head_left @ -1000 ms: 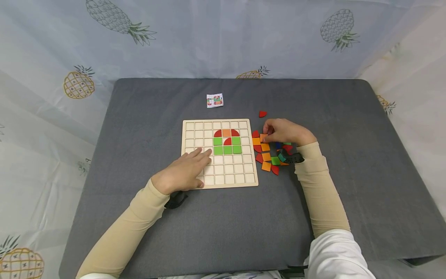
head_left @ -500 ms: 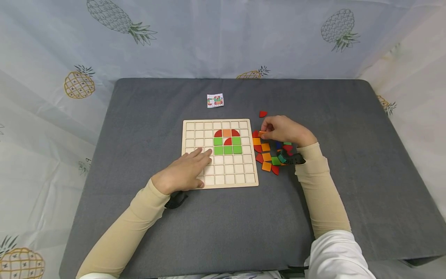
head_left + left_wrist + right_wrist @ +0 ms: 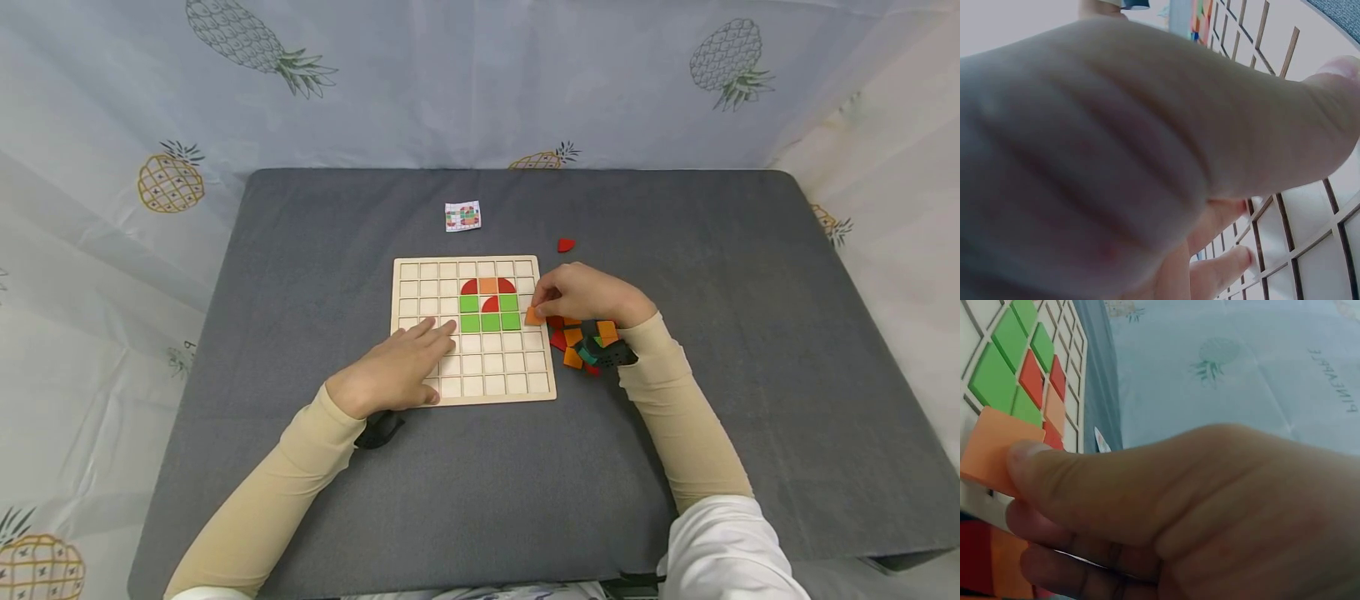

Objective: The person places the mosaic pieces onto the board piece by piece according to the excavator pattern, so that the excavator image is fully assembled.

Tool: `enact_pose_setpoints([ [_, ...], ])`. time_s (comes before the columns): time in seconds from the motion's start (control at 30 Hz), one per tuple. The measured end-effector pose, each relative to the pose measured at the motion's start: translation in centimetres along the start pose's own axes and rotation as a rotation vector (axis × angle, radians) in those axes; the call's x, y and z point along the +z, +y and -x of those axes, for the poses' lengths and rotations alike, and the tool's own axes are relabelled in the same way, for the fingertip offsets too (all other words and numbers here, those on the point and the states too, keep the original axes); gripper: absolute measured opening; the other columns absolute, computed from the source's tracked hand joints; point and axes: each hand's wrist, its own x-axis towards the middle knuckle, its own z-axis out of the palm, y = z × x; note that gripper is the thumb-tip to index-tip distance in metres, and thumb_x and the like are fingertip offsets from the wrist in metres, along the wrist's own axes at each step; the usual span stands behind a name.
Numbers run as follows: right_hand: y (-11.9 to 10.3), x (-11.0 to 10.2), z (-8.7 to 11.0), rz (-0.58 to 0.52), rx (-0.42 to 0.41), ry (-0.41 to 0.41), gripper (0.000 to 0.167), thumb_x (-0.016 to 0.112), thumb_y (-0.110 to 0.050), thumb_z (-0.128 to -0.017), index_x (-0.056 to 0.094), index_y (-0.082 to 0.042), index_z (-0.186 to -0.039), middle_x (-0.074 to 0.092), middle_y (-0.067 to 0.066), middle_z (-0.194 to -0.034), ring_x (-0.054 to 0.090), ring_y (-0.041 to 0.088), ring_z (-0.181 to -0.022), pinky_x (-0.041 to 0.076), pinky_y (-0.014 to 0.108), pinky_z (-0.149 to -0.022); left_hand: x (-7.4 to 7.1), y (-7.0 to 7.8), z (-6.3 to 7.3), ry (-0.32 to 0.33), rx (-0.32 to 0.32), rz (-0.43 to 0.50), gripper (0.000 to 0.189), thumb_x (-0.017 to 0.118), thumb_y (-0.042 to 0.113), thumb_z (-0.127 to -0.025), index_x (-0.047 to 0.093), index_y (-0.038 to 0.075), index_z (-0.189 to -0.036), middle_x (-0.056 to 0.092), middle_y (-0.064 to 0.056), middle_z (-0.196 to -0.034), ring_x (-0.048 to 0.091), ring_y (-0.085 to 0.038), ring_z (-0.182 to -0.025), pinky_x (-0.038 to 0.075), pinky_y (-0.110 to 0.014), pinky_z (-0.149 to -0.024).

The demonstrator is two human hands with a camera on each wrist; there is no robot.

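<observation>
The right hand (image 3: pixel 581 293) pinches an orange square tile (image 3: pixel 534 316) over the grid board's (image 3: pixel 474 398) right edge; the left hand (image 3: pixel 393 371) presses flat, released. A tilted tile could jam between cells.

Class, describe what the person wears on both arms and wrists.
Both arms wear snug beige sleeves to the wrist: left sleeve, right sleeve. A black device sits at each wrist: left, right. White cloth shows at the right upper arm. The hands are bare.
</observation>
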Motion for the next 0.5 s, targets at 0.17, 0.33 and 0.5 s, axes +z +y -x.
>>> enact_pose_setpoints([
  [0.17, -0.49, 0.58, -0.47, 0.030, -0.007, -0.004, 0.009, 0.069, -0.016, -0.097, 0.077, -0.013, -0.098, 0.074, 0.002, -0.090, 0.058, 0.016, -0.072, 0.051, 0.030, -0.068, -0.02, -0.02, 0.03, 0.000, 0.001, 0.001, 0.067, 0.079, 0.017, -0.086, 0.048, 0.005, -0.144, 0.027, -0.013, -0.168, 0.020, -0.039, -0.157, 0.028, -0.065, -0.120],
  [0.33, -0.63, 0.79, -0.65, 0.068, -0.013, 0.008, 0.008, 0.069, -0.016, -0.096, 0.076, -0.013, -0.096, 0.072, 0.002, -0.089, 0.057, 0.015, -0.072, 0.049, 0.030, -0.067, -0.03, -0.01, 0.00, 0.002, 0.004, -0.002, 0.067, 0.080, 0.017, -0.085, 0.048, 0.005, -0.143, 0.028, -0.013, -0.167, 0.021, -0.039, -0.156, 0.028, -0.065, -0.120],
  [0.5, -0.68, 0.92, -0.69, 0.076, -0.007, 0.007, 0.007, 0.070, -0.018, -0.096, 0.075, -0.014, -0.094, 0.071, 0.001, -0.087, 0.057, 0.015, -0.071, 0.049, 0.030, -0.066, 0.01, -0.02, -0.01, 0.000, 0.000, -0.002, 0.065, 0.079, 0.016, -0.086, 0.048, 0.005, -0.142, 0.027, -0.013, -0.168, 0.020, -0.039, -0.157, 0.028, -0.066, -0.120],
])
